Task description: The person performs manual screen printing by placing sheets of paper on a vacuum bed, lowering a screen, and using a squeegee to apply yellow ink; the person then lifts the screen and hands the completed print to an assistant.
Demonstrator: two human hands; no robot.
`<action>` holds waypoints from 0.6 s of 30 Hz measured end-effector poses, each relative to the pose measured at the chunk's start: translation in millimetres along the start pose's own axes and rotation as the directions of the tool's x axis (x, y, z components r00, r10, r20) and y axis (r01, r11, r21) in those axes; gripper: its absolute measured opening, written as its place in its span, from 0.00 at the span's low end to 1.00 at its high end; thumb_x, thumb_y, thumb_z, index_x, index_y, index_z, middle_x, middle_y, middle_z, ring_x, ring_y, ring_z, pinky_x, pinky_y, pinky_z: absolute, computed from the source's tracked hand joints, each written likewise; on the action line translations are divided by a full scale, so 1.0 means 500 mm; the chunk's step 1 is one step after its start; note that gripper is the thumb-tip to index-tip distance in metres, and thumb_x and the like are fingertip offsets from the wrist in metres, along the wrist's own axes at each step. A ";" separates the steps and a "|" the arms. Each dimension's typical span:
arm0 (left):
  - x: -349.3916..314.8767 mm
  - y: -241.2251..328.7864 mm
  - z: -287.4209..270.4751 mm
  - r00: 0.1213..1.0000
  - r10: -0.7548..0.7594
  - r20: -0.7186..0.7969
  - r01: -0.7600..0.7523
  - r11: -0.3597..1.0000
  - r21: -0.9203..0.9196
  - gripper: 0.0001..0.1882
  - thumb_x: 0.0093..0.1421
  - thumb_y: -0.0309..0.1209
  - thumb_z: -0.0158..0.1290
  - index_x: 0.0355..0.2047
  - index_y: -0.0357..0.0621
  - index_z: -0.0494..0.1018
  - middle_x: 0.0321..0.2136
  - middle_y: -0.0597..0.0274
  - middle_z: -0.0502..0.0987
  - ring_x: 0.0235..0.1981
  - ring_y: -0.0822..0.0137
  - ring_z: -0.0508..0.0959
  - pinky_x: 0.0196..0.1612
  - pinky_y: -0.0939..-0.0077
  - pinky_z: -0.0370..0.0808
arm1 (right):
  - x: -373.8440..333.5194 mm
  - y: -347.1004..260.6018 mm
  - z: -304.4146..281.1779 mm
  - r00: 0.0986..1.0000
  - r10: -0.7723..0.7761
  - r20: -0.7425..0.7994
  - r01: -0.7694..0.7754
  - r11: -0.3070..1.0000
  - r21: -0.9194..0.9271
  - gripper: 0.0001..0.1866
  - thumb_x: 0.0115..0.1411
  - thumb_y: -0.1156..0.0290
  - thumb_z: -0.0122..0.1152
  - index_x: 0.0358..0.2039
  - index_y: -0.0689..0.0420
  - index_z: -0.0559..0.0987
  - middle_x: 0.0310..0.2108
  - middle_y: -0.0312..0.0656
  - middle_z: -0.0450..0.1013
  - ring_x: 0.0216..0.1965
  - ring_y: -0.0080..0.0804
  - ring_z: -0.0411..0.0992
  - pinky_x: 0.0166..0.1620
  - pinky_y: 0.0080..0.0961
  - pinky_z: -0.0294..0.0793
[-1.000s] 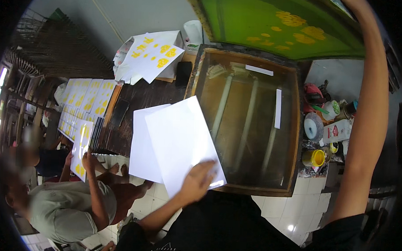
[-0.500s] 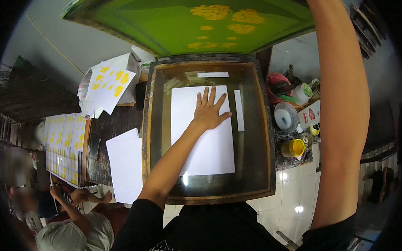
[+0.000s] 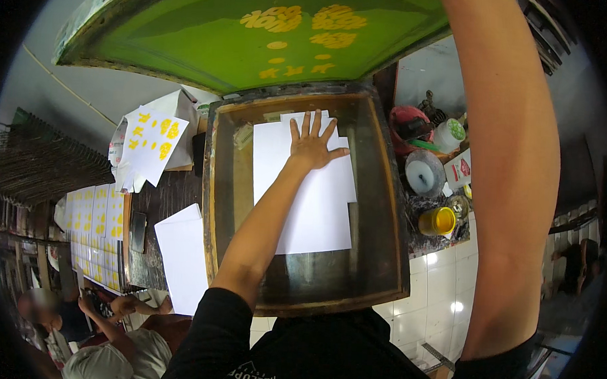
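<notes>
My left hand (image 3: 310, 149) lies flat with fingers spread on a white paper sheet (image 3: 314, 220). The sheet rests on the glass top of a wood-framed table (image 3: 247, 281), against or over white strips at its far and right edges; I cannot tell which. Above the table's far side a green printing screen (image 3: 188, 42) stands raised and tilted, with yellow motifs on its mesh. My right forearm reaches up past the screen's right edge; the right hand is out of the picture.
At left lie a stack of white paper (image 3: 181, 259) and a sheet printed in yellow (image 3: 151, 147). More prints (image 3: 95, 232) sit farther left, near another person (image 3: 120, 357). On the right are a yellow ink jar (image 3: 438, 221), a plastic-covered tub (image 3: 424, 174) and a white container (image 3: 459, 169).
My left hand and the sheet have moved slightly away from me, and the sheet now meets the white strips. The view has shifted a little; the screen stays raised.
</notes>
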State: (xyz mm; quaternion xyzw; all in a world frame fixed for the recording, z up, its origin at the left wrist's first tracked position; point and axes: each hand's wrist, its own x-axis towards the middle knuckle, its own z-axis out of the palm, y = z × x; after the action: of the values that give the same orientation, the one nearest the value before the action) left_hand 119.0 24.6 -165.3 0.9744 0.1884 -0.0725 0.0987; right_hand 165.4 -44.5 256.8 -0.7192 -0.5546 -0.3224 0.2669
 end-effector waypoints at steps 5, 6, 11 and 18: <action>-0.085 0.027 -0.097 0.924 0.037 -0.381 -0.242 0.827 -0.507 0.44 0.68 0.60 0.46 0.74 0.46 0.51 0.72 0.41 0.53 0.74 0.47 0.50 0.73 0.44 0.45 | -0.077 -0.034 -0.071 0.955 0.108 0.276 -0.156 0.975 0.159 0.17 0.67 0.70 0.50 0.39 0.72 0.82 0.33 0.60 0.79 0.32 0.46 0.78 0.40 0.44 0.79; -0.124 0.033 -0.135 0.875 0.024 -0.483 -0.360 0.700 -0.617 0.41 0.69 0.55 0.48 0.73 0.43 0.54 0.71 0.41 0.58 0.73 0.47 0.56 0.72 0.47 0.51 | -0.104 -0.055 -0.093 0.916 0.189 0.354 -0.265 0.947 0.180 0.17 0.67 0.70 0.50 0.41 0.72 0.81 0.31 0.57 0.78 0.29 0.42 0.76 0.37 0.43 0.78; -0.502 0.015 -0.242 0.755 -0.204 -0.624 -0.597 0.182 -0.782 0.28 0.70 0.42 0.52 0.59 0.27 0.68 0.52 0.39 0.79 0.52 0.53 0.81 0.60 0.62 0.71 | -0.279 -0.091 -0.034 0.936 0.107 0.334 -0.192 0.953 0.235 0.12 0.58 0.70 0.59 0.39 0.64 0.76 0.31 0.56 0.75 0.37 0.57 0.73 0.43 0.50 0.68; -0.774 0.020 0.017 0.985 -0.103 0.135 0.084 -0.397 -0.914 0.16 0.71 0.33 0.50 0.43 0.28 0.78 0.44 0.38 0.82 0.39 0.56 0.86 0.44 0.67 0.83 | -0.624 -0.160 0.050 0.844 0.111 0.524 -0.291 0.916 0.275 0.19 0.58 0.75 0.64 0.49 0.59 0.71 0.47 0.52 0.73 0.53 0.55 0.70 0.56 0.46 0.65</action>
State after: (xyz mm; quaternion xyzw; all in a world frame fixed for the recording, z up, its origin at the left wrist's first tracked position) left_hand -233.6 -123.0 -102.7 0.4373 0.2471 0.1142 0.8571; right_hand 36.8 -201.8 5.7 -0.7746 -0.5724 0.0064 0.2690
